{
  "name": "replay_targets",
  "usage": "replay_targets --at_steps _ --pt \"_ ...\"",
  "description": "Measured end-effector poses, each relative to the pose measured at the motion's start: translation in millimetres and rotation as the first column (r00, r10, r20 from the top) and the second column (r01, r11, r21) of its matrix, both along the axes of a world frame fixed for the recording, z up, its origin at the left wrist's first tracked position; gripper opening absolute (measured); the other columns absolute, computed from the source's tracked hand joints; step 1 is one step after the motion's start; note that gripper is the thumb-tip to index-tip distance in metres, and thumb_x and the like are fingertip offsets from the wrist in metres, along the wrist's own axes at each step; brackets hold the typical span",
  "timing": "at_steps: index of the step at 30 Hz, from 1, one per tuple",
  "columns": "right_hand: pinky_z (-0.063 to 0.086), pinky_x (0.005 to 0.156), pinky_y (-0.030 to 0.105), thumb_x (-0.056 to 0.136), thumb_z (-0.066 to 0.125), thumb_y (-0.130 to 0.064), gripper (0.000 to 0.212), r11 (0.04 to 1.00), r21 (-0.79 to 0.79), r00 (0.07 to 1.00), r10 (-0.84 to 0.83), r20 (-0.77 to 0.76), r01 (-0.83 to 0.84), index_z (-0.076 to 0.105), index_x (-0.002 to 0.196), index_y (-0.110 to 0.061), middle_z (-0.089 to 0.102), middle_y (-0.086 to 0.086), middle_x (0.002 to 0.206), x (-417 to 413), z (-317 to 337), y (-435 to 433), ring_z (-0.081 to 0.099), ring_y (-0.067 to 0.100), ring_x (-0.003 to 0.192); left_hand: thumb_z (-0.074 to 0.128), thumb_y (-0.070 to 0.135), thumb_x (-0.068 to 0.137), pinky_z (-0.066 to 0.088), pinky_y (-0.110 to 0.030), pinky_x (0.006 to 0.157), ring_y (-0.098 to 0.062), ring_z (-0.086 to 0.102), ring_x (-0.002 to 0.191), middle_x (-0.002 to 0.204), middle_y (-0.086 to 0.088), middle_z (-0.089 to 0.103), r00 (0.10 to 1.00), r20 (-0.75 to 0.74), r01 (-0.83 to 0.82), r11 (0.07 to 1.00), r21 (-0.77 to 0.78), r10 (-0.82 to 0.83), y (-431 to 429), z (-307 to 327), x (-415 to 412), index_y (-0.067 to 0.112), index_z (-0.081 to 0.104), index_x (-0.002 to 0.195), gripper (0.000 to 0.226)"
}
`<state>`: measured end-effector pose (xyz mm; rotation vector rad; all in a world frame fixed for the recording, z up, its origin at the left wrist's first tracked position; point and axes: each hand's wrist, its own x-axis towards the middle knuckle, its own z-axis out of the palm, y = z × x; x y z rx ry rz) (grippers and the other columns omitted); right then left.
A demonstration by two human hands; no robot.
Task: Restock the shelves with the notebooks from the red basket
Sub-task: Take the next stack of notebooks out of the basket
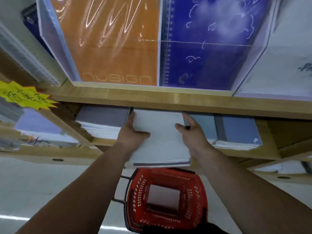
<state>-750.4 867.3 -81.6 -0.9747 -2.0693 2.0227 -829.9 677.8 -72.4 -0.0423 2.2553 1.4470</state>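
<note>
left hand (133,130) + right hand (189,130) clamp pale grey notebook stack (160,141) by its sides | sliding level under wooden shelf board (168,100) | red plastic basket (166,198) below, looks emptied

Bare forearms (94,174), dark garment (177,230) below

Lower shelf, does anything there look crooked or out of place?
Only the white notebooks: held at both sides by the left hand and right hand, they jut out past the front of the shelf, between the purple pile and the blue pile, which lie flat. Nothing looks spilled or damaged.
</note>
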Motion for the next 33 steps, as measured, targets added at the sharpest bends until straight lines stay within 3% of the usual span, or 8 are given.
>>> replay_targets --at_steps 3,6,10,20,23,26,30,33 --pt "0.046 0.060 0.007 0.099 0.063 -0.007 0.057 0.998 0.002 0.993 -0.069 0.092 0.069 0.046 0.152 -0.022 0.052 -0.001 0.146 -14.7 -16.7 -16.1 0.059 0.011 0.102 0.060 0.006 0.093 0.049 -0.020 0.059 -0.015 0.062 0.079 0.105 0.004 0.062 0.989 -0.030 0.140 0.981 -0.134 -0.145 -20.0 -14.7 1.2 0.036 0.018 0.159 0.084" --pt "0.047 0.072 0.013 0.099 0.065 -0.011 0.057 0.991 0.055 0.983 -0.127 0.136 0.121 0.047 0.151 -0.024 0.046 0.003 0.155 -17.1 -32.3 -23.4 0.057 0.019 0.114 0.058 0.011 0.099 0.060 -0.037 0.077 -0.013 0.064 0.092 0.121 0.003 0.056 0.984 0.080 0.159 0.987 -0.019 -0.157 -44.9 -39.3 20.4 0.053 0.006 0.156 0.087" --pt "0.041 0.088 0.016 0.101 0.062 -0.014 0.055 0.986 0.121 0.981 -0.131 0.144 0.114 0.046 0.151 -0.028 0.050 -0.003 0.153 -18.5 -31.7 -24.6 0.053 0.010 0.121 0.058 0.016 0.101 0.056 -0.059 0.092 -0.024 0.064 0.115 0.129 0.011 0.053 0.952 0.294 0.002 0.965 0.263 -0.082 -65.7 -60.4 48.9 0.077 0.021 0.137 0.080" --pt "0.056 0.098 0.042 0.103 0.057 -0.028 0.072 1.000 0.030 0.971 -0.013 0.237 0.006 0.016 0.151 -0.063 0.055 -0.018 0.138 69.5 -36.4 -79.4 0.064 0.011 0.113 0.055 0.012 0.103 0.057 -0.051 0.095 -0.018 0.070 0.109 0.124 0.018 0.066 0.973 0.228 -0.084 0.966 0.245 0.027 -68.8 -69.4 56.4 0.066 0.039 0.138 0.066" --pt "0.061 0.086 0.041 0.103 0.058 -0.014 0.072 0.996 -0.035 0.978 -0.079 0.191 0.087 0.027 0.154 -0.055 0.060 -0.012 0.137 59.6 -38.3 -79.2 0.068 0.014 0.105 0.054 0.009 0.102 0.059 -0.042 0.091 -0.010 0.070 0.100 0.121 0.011 0.066 0.973 0.214 -0.139 0.960 0.241 0.087 -62.2 -65.2 48.8 0.059 0.046 0.134 0.060" --pt "0.062 0.079 0.036 0.102 0.058 -0.009 0.073 0.991 -0.059 0.979 -0.109 0.172 0.121 0.027 0.156 -0.047 0.059 -0.017 0.120 16.4 -30.7 -70.4 0.069 0.015 0.088 0.056 -0.007 0.096 0.060 -0.021 0.065 -0.008 0.071 0.086 0.114 0.011 0.065 0.969 0.190 -0.197 0.962 0.189 0.161 -50.0 -51.8 10.1 0.046 0.045 0.145 0.073" --pt "0.061 0.087 0.044 0.101 0.060 -0.009 0.071 0.979 -0.061 0.964 -0.180 0.196 0.195 0.030 0.157 -0.040 0.054 -0.019 0.101 -26.0 -26.4 -60.6 0.070 0.027 0.095 0.049 0.000 0.100 0.061 -0.037 0.077 -0.014 0.062 0.073 0.106 0.012 0.068 0.966 0.187 -0.200 0.975 0.102 0.178 -34.9 -34.4 -19.6 0.048 0.047 0.146 0.066" --pt "0.061 0.090 0.043 0.101 0.062 -0.016 0.070 0.969 -0.027 0.953 -0.238 0.188 0.247 0.030 0.156 -0.046 0.061 -0.017 0.107 -13.7 -38.1 -69.1 0.067 0.015 0.091 0.048 0.015 0.104 0.055 -0.028 0.067 -0.014 0.063 0.075 0.118 0.001 0.068 0.987 0.095 -0.131 0.991 0.005 0.130 -36.4 -41.9 -3.1 0.051 0.034 0.151 0.060"
